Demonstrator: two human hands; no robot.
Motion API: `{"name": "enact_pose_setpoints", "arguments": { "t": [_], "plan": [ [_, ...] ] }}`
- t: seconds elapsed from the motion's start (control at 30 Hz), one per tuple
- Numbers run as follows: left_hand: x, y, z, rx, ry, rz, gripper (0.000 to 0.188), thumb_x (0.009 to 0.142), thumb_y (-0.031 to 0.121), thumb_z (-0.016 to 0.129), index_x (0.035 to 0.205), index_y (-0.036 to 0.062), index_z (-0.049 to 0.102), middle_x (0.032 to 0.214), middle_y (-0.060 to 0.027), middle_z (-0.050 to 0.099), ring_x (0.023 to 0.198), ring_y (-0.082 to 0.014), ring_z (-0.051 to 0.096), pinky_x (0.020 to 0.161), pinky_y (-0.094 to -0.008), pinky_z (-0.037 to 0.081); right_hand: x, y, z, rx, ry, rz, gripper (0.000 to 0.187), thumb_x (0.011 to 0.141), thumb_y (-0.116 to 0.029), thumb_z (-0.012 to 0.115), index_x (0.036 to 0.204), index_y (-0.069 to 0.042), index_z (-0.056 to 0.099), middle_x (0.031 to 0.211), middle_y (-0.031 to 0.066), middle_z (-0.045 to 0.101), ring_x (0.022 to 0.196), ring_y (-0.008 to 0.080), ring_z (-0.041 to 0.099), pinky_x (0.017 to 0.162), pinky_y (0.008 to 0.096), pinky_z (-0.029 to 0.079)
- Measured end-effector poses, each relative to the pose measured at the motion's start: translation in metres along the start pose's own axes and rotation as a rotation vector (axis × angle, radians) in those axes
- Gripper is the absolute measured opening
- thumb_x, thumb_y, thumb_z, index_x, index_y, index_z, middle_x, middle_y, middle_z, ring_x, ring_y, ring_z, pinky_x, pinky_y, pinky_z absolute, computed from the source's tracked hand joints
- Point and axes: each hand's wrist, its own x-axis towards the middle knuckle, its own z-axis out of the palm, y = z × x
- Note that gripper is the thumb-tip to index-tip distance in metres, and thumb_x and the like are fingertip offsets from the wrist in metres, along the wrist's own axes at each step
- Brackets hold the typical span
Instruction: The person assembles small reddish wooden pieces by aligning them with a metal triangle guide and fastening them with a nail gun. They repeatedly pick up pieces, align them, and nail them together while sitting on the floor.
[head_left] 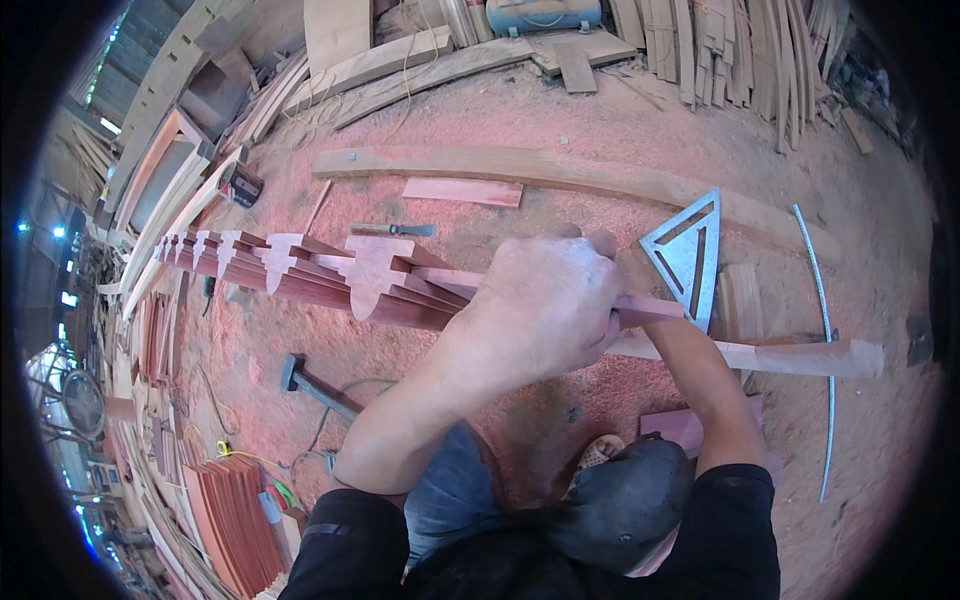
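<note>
My left hand (pixel 545 290) is closed in a fist around a narrow reddish wooden strip (pixel 655 306), which comes out on both sides of it. To its left the strip meets a long row of reddish wooden pieces with scalloped, stepped ends (pixel 378 278), running away to the far left. My right forearm (pixel 705 390) reaches up from the lower right to the same spot. Behind the left hand, my right hand is mostly hidden, so its fingers cannot be made out. Below the hands a paler wooden board (pixel 815 358) extends to the right.
A metal triangle square (pixel 688 255) lies right of my hands, near a long ruler (pixel 826 370). A chisel (pixel 392 230) and a long plank (pixel 480 163) lie beyond. A hammer (pixel 318 385) is at left, above stacked reddish boards (pixel 232 525). Pink sawdust covers the ground.
</note>
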Motion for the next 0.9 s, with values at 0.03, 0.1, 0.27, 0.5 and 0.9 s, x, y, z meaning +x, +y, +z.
{"name": "enact_pose_setpoints", "arguments": {
  "t": [0.03, 0.1, 0.27, 0.5, 0.9],
  "plan": [
    [0.0, -0.001, 0.0, 0.004, -0.02, 0.0, 0.019, 0.086, 0.027, 0.08, 0.088, 0.0081, 0.078, 0.096, -0.0116, 0.073, 0.093, -0.0369, 0.073, 0.075, -0.0508, 0.059, 0.0, 0.0, 0.0, -0.005, 0.002, -0.001, 0.042, 0.102, -0.019, 0.067, 0.138, 0.002, 0.072, 0.131, 0.0155, 0.076, 0.115, 0.0211, 0.072, 0.1, 0.0382, 0.057],
    [0.001, -0.002, 0.001, 0.008, -0.021, 0.004, 0.019, 0.086, 0.026, 0.079, 0.087, 0.0079, 0.078, 0.095, -0.0113, 0.072, 0.093, -0.0368, 0.073, 0.075, -0.051, 0.06, 0.0, 0.0, 0.0, -0.002, 0.003, 0.0, 0.042, 0.102, -0.019, 0.067, 0.138, 0.002, 0.072, 0.131, 0.0155, 0.076, 0.115, 0.0212, 0.072, 0.1, 0.0382, 0.057],
    [0.0, -0.002, 0.002, -0.008, -0.013, -0.002, 0.018, 0.085, 0.025, 0.078, 0.086, 0.007, 0.077, 0.094, -0.0109, 0.072, 0.094, -0.0364, 0.072, 0.075, -0.051, 0.06, -0.002, 0.0, 0.003, -0.017, 0.007, -0.001, 0.042, 0.102, -0.019, 0.067, 0.138, 0.002, 0.072, 0.131, 0.0155, 0.076, 0.115, 0.0214, 0.072, 0.1, 0.0383, 0.057],
    [0.0, -0.002, 0.001, -0.011, -0.025, -0.005, 0.017, 0.085, 0.024, 0.078, 0.085, 0.0067, 0.077, 0.093, -0.0105, 0.071, 0.091, -0.0365, 0.072, 0.075, -0.0512, 0.059, -0.005, 0.001, 0.004, -0.035, 0.02, -0.004, 0.043, 0.102, -0.019, 0.067, 0.139, 0.002, 0.072, 0.131, 0.0154, 0.076, 0.115, 0.0217, 0.072, 0.1, 0.0385, 0.057],
    [0.001, 0.0, 0.004, -0.001, -0.005, -0.017, 0.017, 0.085, 0.022, 0.076, 0.082, 0.0062, 0.076, 0.091, -0.0114, 0.07, 0.089, -0.0362, 0.073, 0.072, -0.0515, 0.059, 0.006, -0.003, 0.0, -0.049, -0.005, 0.004, 0.043, 0.101, -0.019, 0.067, 0.139, 0.001, 0.071, 0.13, 0.0154, 0.077, 0.115, 0.0223, 0.072, 0.101, 0.0388, 0.056]
  ]
}}
